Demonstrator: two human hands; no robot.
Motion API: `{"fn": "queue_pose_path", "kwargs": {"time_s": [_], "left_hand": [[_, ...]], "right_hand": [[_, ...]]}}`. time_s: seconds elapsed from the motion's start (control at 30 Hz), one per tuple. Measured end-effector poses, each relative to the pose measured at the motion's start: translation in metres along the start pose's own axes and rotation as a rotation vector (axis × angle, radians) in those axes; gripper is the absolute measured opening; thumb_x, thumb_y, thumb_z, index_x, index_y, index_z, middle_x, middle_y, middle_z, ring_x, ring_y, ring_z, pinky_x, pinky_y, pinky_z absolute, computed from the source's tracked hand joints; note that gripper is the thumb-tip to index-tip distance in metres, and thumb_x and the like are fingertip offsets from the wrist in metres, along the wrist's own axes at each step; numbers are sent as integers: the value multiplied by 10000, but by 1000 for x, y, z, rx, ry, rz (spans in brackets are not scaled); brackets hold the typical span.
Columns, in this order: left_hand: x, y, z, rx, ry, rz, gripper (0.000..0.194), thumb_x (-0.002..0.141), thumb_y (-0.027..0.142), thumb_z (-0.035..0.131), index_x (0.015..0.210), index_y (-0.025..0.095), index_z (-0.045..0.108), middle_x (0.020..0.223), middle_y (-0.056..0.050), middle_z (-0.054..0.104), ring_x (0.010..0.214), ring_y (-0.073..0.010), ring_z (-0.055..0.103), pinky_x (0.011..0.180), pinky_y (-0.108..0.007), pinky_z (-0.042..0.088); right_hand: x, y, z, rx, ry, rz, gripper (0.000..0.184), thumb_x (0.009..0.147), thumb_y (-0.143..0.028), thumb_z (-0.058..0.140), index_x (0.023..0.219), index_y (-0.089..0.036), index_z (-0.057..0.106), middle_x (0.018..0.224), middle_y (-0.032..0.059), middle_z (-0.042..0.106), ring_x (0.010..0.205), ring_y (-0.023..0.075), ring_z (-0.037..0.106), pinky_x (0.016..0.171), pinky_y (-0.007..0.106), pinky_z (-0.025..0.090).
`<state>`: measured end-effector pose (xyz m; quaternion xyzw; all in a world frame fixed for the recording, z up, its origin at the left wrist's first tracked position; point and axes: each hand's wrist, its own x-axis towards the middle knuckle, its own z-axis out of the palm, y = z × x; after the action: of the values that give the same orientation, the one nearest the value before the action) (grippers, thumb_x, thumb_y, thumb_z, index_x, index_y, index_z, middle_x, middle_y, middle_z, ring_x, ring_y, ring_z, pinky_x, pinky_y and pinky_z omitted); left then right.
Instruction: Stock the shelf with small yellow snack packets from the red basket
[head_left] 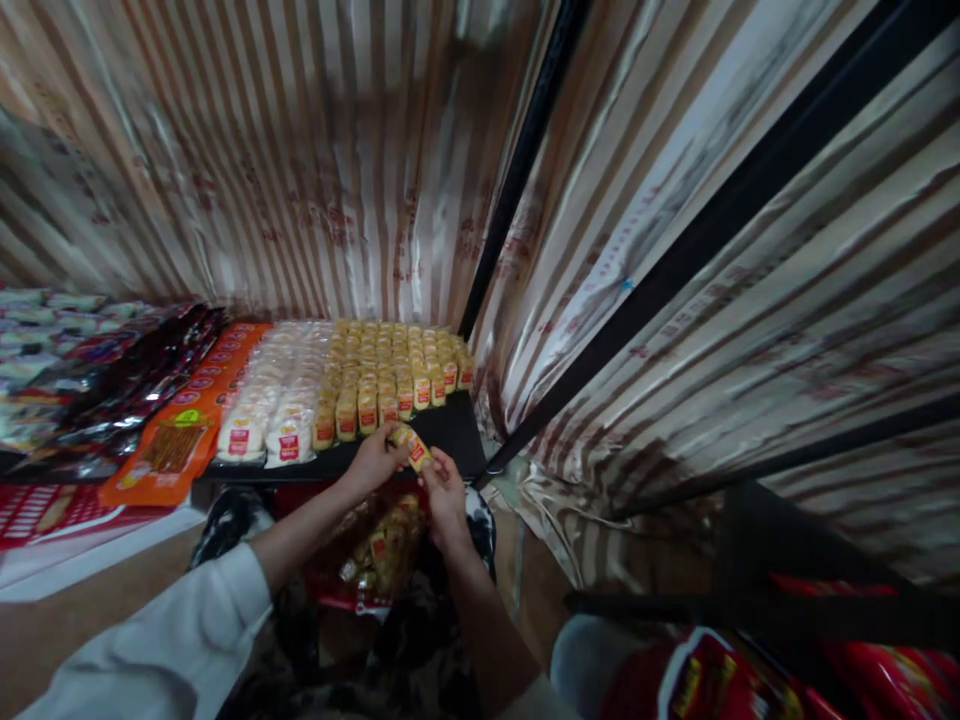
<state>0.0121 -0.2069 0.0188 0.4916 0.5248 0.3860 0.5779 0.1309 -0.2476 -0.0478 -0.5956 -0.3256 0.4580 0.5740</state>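
Between my two hands is a small yellow snack packet [412, 447] with a red and white label, tilted just in front of the shelf edge. My left hand [381, 455] pinches its upper left end, while my right hand [444, 485] grips its lower right end. Behind them, rows of similar yellow packets [367, 408] stand upright on the black shelf [457, 430]. Below my hands, an open red bag [360, 600] on my lap holds more yellow packets [390, 535]; my forearms hide part of it.
Left of the yellow rows stand white packets [289, 435], then orange snack bags [176, 440] and dark shiny packs [142, 380]. Striped sheeting [337, 180] hangs behind the shelf. A black pole [600, 360] slants down at the right. Red packages [720, 680] lie at lower right.
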Motion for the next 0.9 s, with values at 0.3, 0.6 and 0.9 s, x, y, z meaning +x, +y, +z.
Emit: {"fn": "queue_pose_path", "kwargs": {"time_s": [0.3,0.6,0.9], "left_hand": [[65,33,37,519,129,290,392,715,177,610,1105,166,580,801,-20,641,676,-134,568,694,-255,451],[110,66,80,651,28,438,383,751,122,548,1130,132,600,1068,-122,648,951,-219,601,882,-319,447],[141,67,99,928,-28,424,393,801,159,505,1188,160,574,1189,-125,589,1047,-225,579,907,-314,449]], "right_hand": [[21,-35,-5,-565,150,-513,493,832,-199,366,1318,-147,432,1410,140,356,1311,244,320,1046,438,342],[61,-43,-6,-688,179,-514,533,828,-117,310,1352,-73,399,1463,149,301,1370,219,250,1098,405,279],[92,-31,-9,-698,187,-495,567,802,-77,321,1364,-41,383,1440,168,364,1359,223,296,1101,410,298]]}}
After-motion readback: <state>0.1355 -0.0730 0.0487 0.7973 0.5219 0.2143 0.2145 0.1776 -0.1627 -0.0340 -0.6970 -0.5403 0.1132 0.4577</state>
